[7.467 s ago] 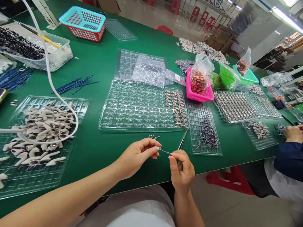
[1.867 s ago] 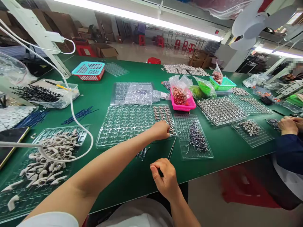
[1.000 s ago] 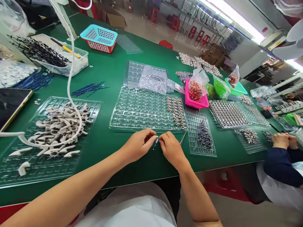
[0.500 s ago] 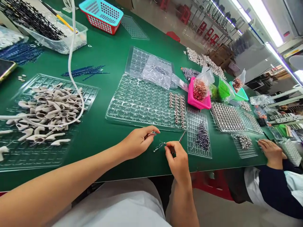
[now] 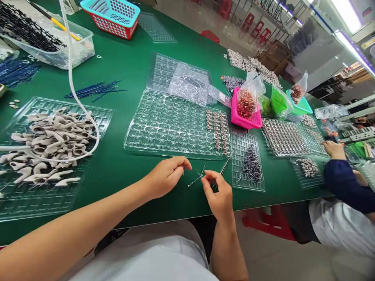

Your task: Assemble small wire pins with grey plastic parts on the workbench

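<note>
My right hand [image 5: 217, 193] pinches a small part with thin wires [image 5: 201, 176] between thumb and forefinger, and tweezers [image 5: 225, 166] stick out beyond its fingers. Just left of it, my left hand [image 5: 168, 175] has thumb and forefinger pressed together; something tiny shows at the fingertips, too small to name. Beyond both hands lies a clear tray [image 5: 170, 125] with small ring-like parts [image 5: 218, 130] in its right columns. Right of my right hand, a smaller tray [image 5: 237, 156] bears a pile of dark wired parts [image 5: 252, 166].
Grey curved pieces [image 5: 55, 144] are heaped on a tray at left, with a white cable [image 5: 72, 78] looping over them. A pink basket [image 5: 246, 121] stands at right. Farther right, a co-worker's hand [image 5: 334, 150] reaches over trays.
The view has shifted slightly. My left fingertips have closed together, and the wired part in my right hand has turned, its wires now spread. The co-worker's hand has moved farther over the table.
</note>
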`<state>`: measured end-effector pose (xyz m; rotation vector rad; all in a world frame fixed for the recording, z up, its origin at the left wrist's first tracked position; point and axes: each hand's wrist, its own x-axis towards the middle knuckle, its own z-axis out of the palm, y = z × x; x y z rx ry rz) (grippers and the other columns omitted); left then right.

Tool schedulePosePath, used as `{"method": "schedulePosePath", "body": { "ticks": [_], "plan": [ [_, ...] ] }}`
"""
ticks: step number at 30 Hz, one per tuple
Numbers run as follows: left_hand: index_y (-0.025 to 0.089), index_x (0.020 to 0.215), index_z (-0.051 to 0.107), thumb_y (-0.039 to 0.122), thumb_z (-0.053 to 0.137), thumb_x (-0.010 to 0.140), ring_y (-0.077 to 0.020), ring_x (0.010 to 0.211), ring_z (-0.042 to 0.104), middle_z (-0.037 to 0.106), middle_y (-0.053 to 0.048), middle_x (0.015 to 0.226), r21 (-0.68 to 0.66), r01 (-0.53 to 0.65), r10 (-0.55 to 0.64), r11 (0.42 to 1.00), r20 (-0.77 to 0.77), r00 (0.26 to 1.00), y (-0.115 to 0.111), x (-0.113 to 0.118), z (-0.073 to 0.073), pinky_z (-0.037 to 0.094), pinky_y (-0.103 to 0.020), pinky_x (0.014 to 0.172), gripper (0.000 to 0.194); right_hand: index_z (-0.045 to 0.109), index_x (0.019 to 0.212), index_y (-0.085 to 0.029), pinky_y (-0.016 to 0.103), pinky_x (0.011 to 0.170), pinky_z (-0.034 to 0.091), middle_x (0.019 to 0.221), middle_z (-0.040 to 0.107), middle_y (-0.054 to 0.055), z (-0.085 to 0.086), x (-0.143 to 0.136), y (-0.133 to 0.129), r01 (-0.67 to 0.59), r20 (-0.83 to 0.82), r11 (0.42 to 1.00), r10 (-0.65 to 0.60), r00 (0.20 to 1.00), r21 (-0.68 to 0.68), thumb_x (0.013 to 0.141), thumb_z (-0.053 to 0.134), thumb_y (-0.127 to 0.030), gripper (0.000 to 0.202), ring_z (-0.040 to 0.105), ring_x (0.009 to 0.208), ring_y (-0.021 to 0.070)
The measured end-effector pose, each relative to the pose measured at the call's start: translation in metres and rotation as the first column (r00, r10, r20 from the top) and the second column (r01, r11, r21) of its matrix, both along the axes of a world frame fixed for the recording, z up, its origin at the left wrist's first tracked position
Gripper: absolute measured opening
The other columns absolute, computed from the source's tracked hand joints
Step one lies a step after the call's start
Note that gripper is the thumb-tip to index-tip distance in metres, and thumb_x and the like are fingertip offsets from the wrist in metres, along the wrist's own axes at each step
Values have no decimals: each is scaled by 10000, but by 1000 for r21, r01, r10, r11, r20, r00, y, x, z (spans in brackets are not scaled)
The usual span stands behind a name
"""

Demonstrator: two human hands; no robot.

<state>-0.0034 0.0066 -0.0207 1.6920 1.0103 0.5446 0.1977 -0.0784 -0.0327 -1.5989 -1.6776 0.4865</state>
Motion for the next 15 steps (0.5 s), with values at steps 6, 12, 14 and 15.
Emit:
{"method": "schedulePosePath", "body": {
  "ticks": [6,12,14,15],
  "plan": [
    [189,981,647,353,473,944,-164,710,523,566,-3,796,84,70,-69,994,-5,998,-1,-3,11,411,-279,654,242,618,1126,-241,266,772,538,898,701,-2,6,-2,-5,-38,-107,999,34,994,-33,923,610,-204,207,658,812,132],
    [193,1023,666,386,635,883,-159,742,509,534,-10,853,155,265,-255,952,-79,964,-1,-9,15,384,-265,644,241,564,1209,-255,297,759,520,927,691,5,2,-10,-9,-189,-17,981,190,982,43,915,619,-162,313,646,786,137],
    [186,934,679,342,583,917,-149,707,496,513,-3,808,152,309,-296,939,-103,950,0,-10,15,370,-265,630,184,556,1214,-254,299,751,517,929,690,5,2,-10,-9,-214,-14,976,215,977,49,917,611,-150,319,647,776,133],
    [185,900,680,330,556,933,-146,695,490,504,0,790,145,320,-308,936,-99,946,0,-10,15,368,-265,628,193,556,1212,-254,298,750,517,926,691,3,2,-10,-9,-216,-16,975,217,976,50,919,606,-146,317,647,773,131]
  ]
}}
